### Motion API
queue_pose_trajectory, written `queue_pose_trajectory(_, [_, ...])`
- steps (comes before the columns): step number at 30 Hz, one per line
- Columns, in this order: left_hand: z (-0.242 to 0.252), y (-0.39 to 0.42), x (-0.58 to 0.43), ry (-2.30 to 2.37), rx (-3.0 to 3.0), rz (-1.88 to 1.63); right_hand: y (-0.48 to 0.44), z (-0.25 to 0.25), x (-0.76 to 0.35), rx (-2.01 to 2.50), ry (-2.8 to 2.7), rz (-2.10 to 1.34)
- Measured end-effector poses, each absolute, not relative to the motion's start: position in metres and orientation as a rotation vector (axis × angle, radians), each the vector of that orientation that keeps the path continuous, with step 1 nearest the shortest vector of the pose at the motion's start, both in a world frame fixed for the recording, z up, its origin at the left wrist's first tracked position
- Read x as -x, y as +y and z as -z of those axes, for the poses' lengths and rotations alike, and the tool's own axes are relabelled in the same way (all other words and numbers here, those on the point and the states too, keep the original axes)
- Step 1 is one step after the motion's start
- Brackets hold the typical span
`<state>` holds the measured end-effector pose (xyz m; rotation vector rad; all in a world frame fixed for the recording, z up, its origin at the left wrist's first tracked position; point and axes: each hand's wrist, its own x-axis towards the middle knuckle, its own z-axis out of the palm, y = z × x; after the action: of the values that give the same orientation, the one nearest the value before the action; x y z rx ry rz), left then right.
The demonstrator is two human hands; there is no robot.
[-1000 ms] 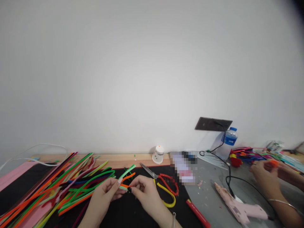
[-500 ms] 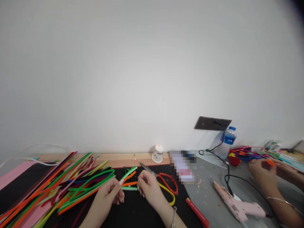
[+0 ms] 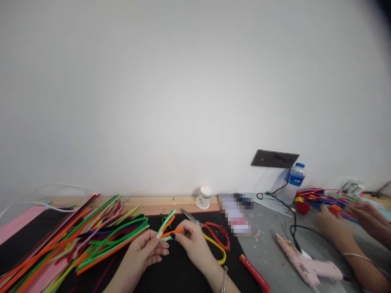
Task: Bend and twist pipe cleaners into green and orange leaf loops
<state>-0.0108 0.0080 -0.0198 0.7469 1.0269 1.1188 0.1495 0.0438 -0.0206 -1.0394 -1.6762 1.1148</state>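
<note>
My left hand (image 3: 145, 253) pinches a small bunch of pipe cleaners between thumb and forefinger, its other fingers loosely curled. Light green pipe cleaner ends (image 3: 167, 221) slant up from that grip, with orange beside them. An orange pipe cleaner (image 3: 171, 233) runs across to my right hand (image 3: 193, 246), whose thumb and forefinger are closed on its end. A light green length passes just below it, partly hidden by the fingers. Just beyond my right hand lie scissors (image 3: 192, 217) with red and yellow handles, on the black mat (image 3: 180, 270).
Many loose pipe cleaners (image 3: 113, 240) cover the left side. An upturned paper cup (image 3: 203, 199) stands by the wall. To the right are a red-handled tool (image 3: 255, 273), a pink glue gun (image 3: 305, 264) with its cord, a water bottle (image 3: 295, 185) and a co-worker's hands (image 3: 332, 224).
My right hand has come slightly closer to my left, and its pinch is now on the orange pipe cleaner, which is drawn toward it. The co-worker's hands have moved slightly apart.
</note>
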Motion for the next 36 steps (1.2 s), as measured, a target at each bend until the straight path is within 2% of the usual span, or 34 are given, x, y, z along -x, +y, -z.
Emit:
queue_pose_trajectory(5, [0.022,0.010,0.010,1.070,-0.830,-1.101,0.044,0.024,-0.147,1.032,-1.524,-1.340])
queue_pose_trajectory(21, [0.017,0.011,0.015,1.078,-0.822,-1.123,0.041,0.021,-0.142,0.966,-1.513,-1.429])
queue_pose_trajectory(29, [0.022,0.011,0.011,1.094,-0.929,-1.120,0.041,0.022,-0.139,0.930,-1.394,-1.364])
queue_pose_trajectory(36, [0.031,0.016,0.015,1.101,-1.010,-1.175,0.043,0.024,-0.138,0.791,-1.032,-1.627])
